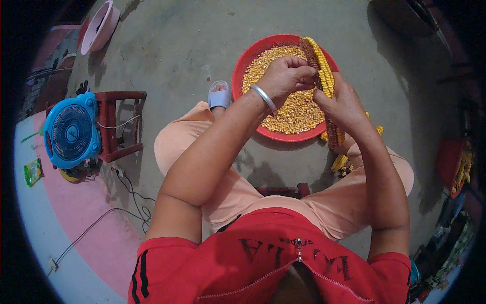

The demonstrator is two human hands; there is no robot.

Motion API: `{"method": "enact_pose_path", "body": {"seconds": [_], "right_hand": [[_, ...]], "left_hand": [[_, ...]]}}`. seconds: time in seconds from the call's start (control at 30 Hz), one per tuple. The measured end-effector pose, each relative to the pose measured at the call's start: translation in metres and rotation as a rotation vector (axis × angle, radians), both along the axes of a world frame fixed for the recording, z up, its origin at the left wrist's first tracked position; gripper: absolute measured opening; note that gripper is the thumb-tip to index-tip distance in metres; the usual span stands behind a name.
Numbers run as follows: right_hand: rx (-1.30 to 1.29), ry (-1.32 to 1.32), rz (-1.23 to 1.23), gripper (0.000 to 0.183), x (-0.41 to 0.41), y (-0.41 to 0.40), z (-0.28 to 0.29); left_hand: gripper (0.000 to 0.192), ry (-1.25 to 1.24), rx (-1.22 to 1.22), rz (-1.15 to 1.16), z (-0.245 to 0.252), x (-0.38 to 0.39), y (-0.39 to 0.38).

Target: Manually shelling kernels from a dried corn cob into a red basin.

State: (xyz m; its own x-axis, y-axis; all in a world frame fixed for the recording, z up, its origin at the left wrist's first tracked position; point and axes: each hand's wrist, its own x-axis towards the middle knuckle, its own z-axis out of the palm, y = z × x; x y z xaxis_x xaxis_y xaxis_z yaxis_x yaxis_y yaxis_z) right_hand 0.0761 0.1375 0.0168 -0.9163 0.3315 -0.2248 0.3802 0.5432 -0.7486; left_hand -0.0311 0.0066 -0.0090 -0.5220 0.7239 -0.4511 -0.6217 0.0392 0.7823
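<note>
A partly shelled corn cob (323, 66) stands at a slant over the far right rim of a red plastic basin (237, 78). Bare brown cob faces left, with rows of yellow kernels along the right side. My right hand (341, 100) wraps around its lower half, thumb across the front. Curled fingers of my left hand (290, 78) press against the stripped side; whether loose kernels are inside them is hidden. Below both hands, loose corn kernels (292, 114) cover the basin's bottom. My left wrist carries a silver-coloured bangle (264, 98).
More corn cobs (339, 163) lie on the floor beside my right leg. At left, a blue electric fan (72, 133) stands against a red stool (121, 127), with power cables (133, 193) on the floor. A pink basin (100, 28) sits far left; a red container of corn (452, 163) is at right.
</note>
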Motion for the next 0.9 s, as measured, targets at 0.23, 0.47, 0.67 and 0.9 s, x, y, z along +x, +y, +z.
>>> {"method": "enact_pose_path", "body": {"seconds": [0.23, 0.47, 0.67, 0.9], "right_hand": [[0.002, -0.02, 0.002, 0.047, -0.003, 0.0, -0.003], [-0.007, -0.025, 0.029, 0.047, -0.003, -0.001, -0.001], [-0.019, -0.017, 0.009, 0.047, 0.0, 0.002, -0.007], [-0.065, -0.052, 0.003, 0.047, -0.004, 0.001, 0.002]], "left_hand": [[0.012, -0.087, 0.03, 0.048, 0.0, -0.003, -0.002], [0.027, 0.037, -0.029, -0.032, 0.002, 0.001, -0.001], [0.022, 0.072, -0.027, -0.033, -0.006, -0.001, -0.003], [0.017, -0.029, 0.045, 0.044, -0.004, -0.001, -0.003]]}}
